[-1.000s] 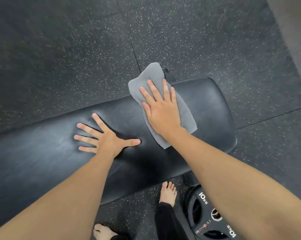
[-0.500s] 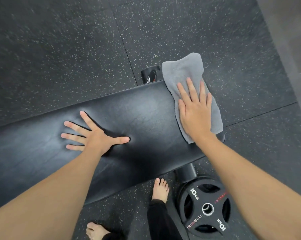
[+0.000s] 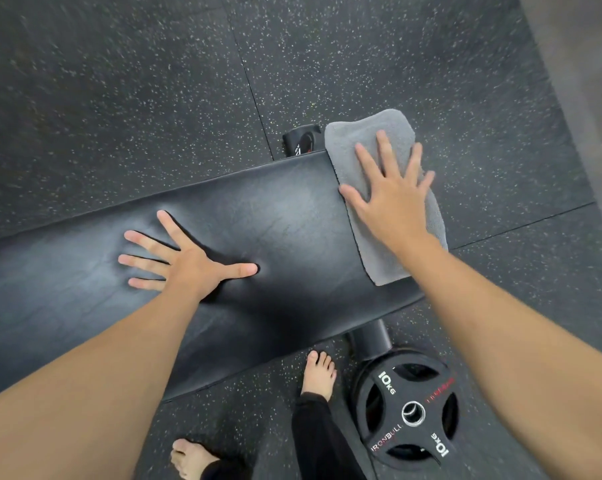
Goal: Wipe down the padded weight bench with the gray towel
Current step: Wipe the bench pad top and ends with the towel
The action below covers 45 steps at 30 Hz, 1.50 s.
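Note:
The black padded weight bench (image 3: 292, 230) runs from the left edge to the right of centre. The gray towel (image 3: 361, 147) lies across the bench's right end, and its far part hangs past the far edge. My right hand (image 3: 393, 199) presses flat on the towel with the fingers spread, covering its middle. My left hand (image 3: 188, 265) rests flat on the bare pad near the centre, fingers apart and holding nothing.
A black 10 kg weight plate (image 3: 410, 410) lies on the speckled rubber floor by the bench's near leg (image 3: 368, 337). A bench foot cap (image 3: 301, 140) sticks out at the far side. My bare feet (image 3: 318, 374) stand close to the bench.
My right hand has slid the towel rightward along the pad to the bench's end, and its fingers have spread wider. My left hand has stayed planted on the pad.

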Each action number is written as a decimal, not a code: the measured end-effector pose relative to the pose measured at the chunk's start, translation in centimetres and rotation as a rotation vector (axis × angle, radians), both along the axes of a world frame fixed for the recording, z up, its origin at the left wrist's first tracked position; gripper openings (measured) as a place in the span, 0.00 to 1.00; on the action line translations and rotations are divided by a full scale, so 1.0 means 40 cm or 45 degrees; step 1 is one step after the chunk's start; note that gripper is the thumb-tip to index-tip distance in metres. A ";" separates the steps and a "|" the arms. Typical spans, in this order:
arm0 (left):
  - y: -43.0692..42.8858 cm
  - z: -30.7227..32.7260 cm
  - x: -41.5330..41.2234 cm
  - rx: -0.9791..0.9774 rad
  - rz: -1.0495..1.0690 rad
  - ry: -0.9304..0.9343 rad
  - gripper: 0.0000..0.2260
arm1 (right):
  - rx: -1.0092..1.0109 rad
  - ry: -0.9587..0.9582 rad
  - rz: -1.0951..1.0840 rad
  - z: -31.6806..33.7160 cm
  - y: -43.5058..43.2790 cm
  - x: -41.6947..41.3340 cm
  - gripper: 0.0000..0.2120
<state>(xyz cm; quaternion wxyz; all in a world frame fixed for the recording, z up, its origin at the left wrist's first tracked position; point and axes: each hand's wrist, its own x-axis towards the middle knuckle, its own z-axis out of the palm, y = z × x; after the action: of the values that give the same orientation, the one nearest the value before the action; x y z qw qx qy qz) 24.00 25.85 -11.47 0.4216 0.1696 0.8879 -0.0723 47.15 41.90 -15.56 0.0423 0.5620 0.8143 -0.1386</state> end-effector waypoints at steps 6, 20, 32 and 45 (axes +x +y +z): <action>-0.002 0.005 0.004 -0.002 -0.001 0.002 0.77 | 0.082 0.169 -0.039 -0.040 -0.047 0.052 0.24; 0.001 -0.020 0.000 -0.009 0.010 0.018 0.78 | 0.063 0.273 -0.520 -0.044 -0.142 0.142 0.25; 0.003 -0.029 -0.009 -0.049 -0.018 0.027 0.79 | 0.155 0.266 0.306 -0.054 0.134 -0.032 0.21; -0.004 -0.042 -0.024 0.008 0.015 -0.012 0.79 | 0.173 0.148 0.465 -0.065 -0.120 -0.472 0.22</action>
<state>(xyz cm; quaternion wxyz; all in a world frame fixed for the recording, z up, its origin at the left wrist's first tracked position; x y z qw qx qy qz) 23.03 25.69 -13.13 0.4256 0.1659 0.8871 -0.0662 28.28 37.08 -18.15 -0.0183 0.3977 0.9112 -0.1057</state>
